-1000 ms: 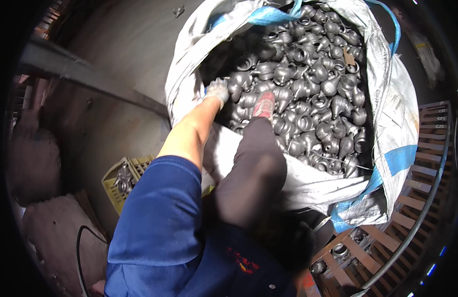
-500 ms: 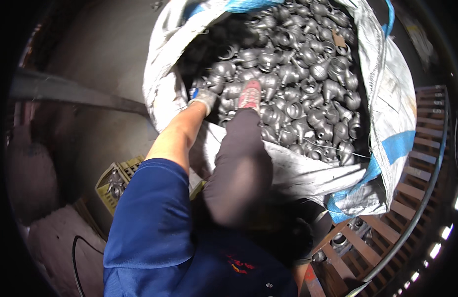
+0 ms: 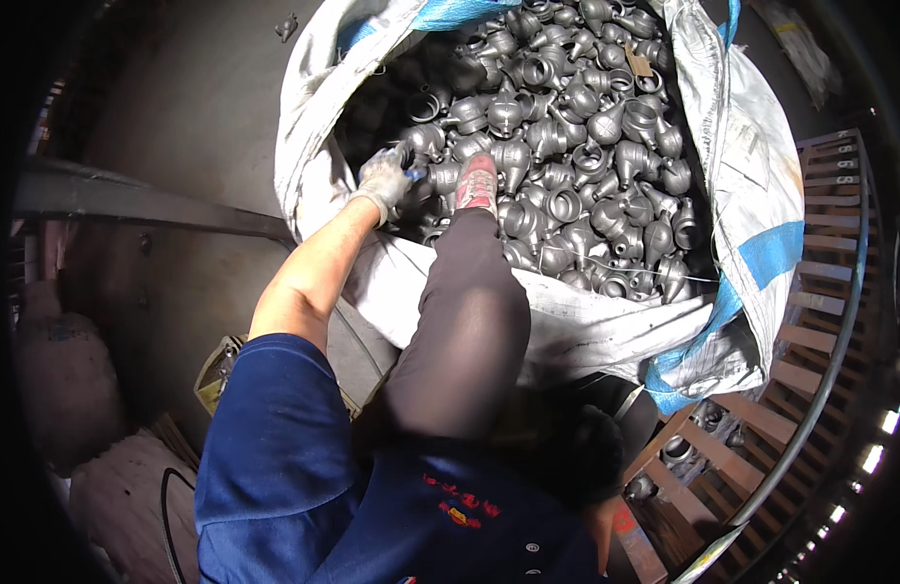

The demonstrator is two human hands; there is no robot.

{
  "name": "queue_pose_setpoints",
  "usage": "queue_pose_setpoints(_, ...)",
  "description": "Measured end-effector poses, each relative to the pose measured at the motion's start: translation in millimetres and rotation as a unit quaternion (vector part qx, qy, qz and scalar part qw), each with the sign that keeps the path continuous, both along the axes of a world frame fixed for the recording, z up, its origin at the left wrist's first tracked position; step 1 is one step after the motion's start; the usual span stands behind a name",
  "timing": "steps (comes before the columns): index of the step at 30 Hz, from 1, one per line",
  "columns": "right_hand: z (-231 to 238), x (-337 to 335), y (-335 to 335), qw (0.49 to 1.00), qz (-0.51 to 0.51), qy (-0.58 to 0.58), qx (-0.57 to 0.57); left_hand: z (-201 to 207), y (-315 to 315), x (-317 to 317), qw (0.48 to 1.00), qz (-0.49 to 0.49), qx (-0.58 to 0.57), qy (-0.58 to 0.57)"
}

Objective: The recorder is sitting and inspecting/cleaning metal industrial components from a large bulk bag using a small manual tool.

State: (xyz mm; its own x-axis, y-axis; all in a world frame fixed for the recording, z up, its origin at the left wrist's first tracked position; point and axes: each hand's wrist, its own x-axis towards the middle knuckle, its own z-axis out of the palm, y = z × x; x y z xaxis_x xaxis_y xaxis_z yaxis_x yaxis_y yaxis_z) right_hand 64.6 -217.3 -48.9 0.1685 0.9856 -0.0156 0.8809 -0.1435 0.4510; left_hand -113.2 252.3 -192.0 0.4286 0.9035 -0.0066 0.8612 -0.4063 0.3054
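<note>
My left hand, in a whitish glove with blue on it, is at the left side of a big white sack full of grey metal castings. Its fingers are curled round a dark, slightly blurred casting. The castings are bulb-shaped, with a narrow neck and a round open end. My foot, in a pink-red shoe, rests on the heap just right of the hand. At the lower right my right forearm runs up into dark shadow, and the fingers of that hand cannot be made out.
The white sack has blue bands and a folded rim. Slatted rust-brown racking curves along the right, with castings behind its slats. A yellowish crate stands at lower left, below a metal beam. One loose piece lies on the floor.
My left hand has turned and risen slightly, with a casting now showing at its fingers. The view has shifted a little; my foot stays on the heap.
</note>
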Motion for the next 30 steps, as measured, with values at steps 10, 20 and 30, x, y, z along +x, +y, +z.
queue_pose_setpoints(10, 4.7, 6.8, 14.5, 0.287, -0.289, 0.881, 0.24, 205.1, -82.0, 73.3, 0.671, -0.037, -0.376, -0.638)
queue_pose_setpoints(20, 76.6, 11.1, 71.2, 0.152, -0.155, 0.894, 0.391, 228.0, -199.6, 98.6, 0.652, -0.212, -0.423, -0.593)
queue_pose_setpoints(30, 57.8, -4.6, 37.4, 0.43, -0.17, 0.698, 0.546, 172.4, -225.8, 119.2, 0.448, -0.173, -0.68, -0.554)
